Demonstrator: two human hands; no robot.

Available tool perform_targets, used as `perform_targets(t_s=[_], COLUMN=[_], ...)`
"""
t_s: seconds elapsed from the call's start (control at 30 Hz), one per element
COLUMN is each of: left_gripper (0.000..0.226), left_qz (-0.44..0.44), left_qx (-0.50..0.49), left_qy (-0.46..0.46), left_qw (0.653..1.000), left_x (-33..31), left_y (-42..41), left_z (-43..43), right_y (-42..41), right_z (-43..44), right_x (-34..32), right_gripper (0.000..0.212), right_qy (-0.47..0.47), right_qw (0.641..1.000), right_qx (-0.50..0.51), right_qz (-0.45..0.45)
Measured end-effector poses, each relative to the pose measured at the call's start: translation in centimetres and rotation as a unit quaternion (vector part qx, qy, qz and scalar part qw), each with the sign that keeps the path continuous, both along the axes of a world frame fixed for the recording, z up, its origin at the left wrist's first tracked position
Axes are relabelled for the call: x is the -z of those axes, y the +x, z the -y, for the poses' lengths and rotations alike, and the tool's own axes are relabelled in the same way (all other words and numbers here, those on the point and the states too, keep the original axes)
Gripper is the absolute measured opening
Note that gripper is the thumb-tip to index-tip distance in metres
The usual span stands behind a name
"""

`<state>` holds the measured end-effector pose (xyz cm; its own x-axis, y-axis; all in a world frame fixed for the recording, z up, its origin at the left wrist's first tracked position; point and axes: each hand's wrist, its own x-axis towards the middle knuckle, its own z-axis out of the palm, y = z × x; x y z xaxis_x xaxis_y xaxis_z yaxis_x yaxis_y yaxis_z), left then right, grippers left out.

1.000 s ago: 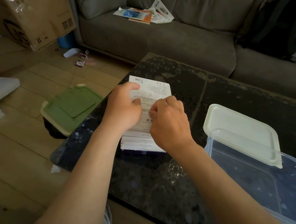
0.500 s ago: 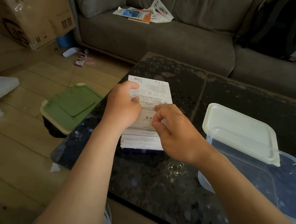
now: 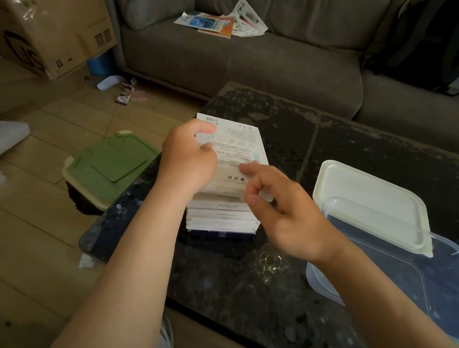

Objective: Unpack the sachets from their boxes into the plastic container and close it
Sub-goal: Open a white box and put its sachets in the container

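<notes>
While the left hand (image 3: 187, 163) grips the left edge of the top box (image 3: 237, 146), thumb laid over its printed face, the right hand (image 3: 283, 219) pinches the box's near end between forefinger and thumb. The box lies on the stack of boxes (image 3: 222, 218) on the worktop (image 3: 239, 288), its long axis running away from the person, so the near end meets the right fingers (image 3: 247, 169). Whether that end is open cannot be told. The plastic container (image 3: 452, 282) stands to the right, nearer the right hand, with its lid (image 3: 367, 199) lying across the far part.
</notes>
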<state>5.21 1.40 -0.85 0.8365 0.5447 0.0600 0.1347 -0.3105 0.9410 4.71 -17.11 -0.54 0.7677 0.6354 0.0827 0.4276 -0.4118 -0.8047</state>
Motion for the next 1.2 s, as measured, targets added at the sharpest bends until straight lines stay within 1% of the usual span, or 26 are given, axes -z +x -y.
perform_targets(t_s=[0.1,0.2,0.27,0.33,0.43,0.47,0.53,0.6,0.7,0.73,0.8,0.83,0.87,0.9,0.93,1.0,1.07,1.1,1.13,1.2], left_gripper=[0.042,0.043,0.044,0.049,0.032,0.031,0.032,0.034,0.036,0.036,0.041,0.044,0.048,0.053,0.058,0.062,0.065,0.069,0.072,0.075], left_qz=[0.033,0.078,0.102,0.097,0.067,0.058,0.040,0.027,0.023,0.026,0.044,0.055,0.064,0.074,0.082,0.094,0.100,0.103,0.108,0.110], left_qx=[-0.005,-0.007,-0.004,0.003,0.071,0.098,0.140,0.174,0.196,0.202,0.215,0.220,0.223,0.225,0.230,0.245,0.256,0.262,0.270,0.294], left_qy=[-0.059,-0.158,-0.242,-0.329,-0.403,-0.427,-0.456,-0.460,-0.473,-0.479,-0.492,-0.493,-0.491,-0.489,-0.489,-0.490,-0.477,-0.467,-0.456,-0.437], left_qw=[0.998,0.984,0.965,0.939,0.910,0.897,0.878,0.870,0.859,0.854,0.843,0.840,0.840,0.839,0.837,0.832,0.834,0.839,0.841,0.843], left_x=[-0.8,-2.0,-2.8,-3.2,-3.4,-3.5,-3.8,-3.8,-3.4,-3.2,-2.8,-2.5,-2.3,-2.0,-1.7,-1.3,-0.7,-0.4,-0.1,0.2], left_y=[-0.1,-0.1,-0.3,-0.4,-0.6,-0.8,-1.2,-1.6,-2.2,-2.4,-2.8,-3.0,-3.2,-3.5,-3.7,-4.1,-4.4,-4.5,-4.6,-4.7], left_z=[0.4,1.2,2.0,3.1,5.3,6.1,7.8,9.7,12.3,13.1,14.6,15.2,15.8,16.4,17.0,18.1,19.4,19.9,20.4,21.3], right_y=[0.0,-0.2,-0.4,-0.9,-1.6,-1.7,-2.1,-2.4,-3.3,-3.6,-4.0,-4.1,-4.2,-4.4,-4.4,-4.3,-4.3,-4.5,-4.6,-4.7], right_z=[0.7,1.9,2.8,4.1,6.7,7.7,9.8,11.9,14.4,15.2,16.5,17.0,17.4,17.6,17.8,18.3,18.9,19.1,19.2,19.6], right_x=[-0.6,-1.5,-2.2,-3.0,-3.8,-3.9,-4.0,-3.9,-3.9,-3.9,-3.7,-3.5,-3.3,-3.1,-2.8,-2.2,-1.6,-1.2,-0.9,-0.5], right_gripper=[0.024,0.025,0.025,0.018,0.012,0.011,0.011,0.012,0.008,0.008,0.007,0.007,0.011,0.015,0.020,0.041,0.064,0.068,0.066,0.055], right_qy=[0.042,0.067,0.089,0.095,0.103,0.108,0.113,0.114,0.138,0.162,0.214,0.233,0.245,0.251,0.252,0.251,0.276,0.293,0.314,0.362], right_qw=[0.999,0.998,0.996,0.995,0.993,0.992,0.990,0.988,0.977,0.967,0.933,0.915,0.901,0.891,0.882,0.868,0.861,0.864,0.868,0.868], right_qx=[0.009,0.013,0.018,0.025,0.031,0.033,0.041,0.056,0.116,0.152,0.245,0.292,0.335,0.371,0.398,0.408,0.350,0.302,0.257,0.209], right_qz=[-0.013,-0.012,-0.006,0.010,0.042,0.051,0.071,0.090,0.111,0.126,0.155,0.150,0.123,0.074,0.010,-0.129,-0.244,-0.277,-0.287,-0.270])
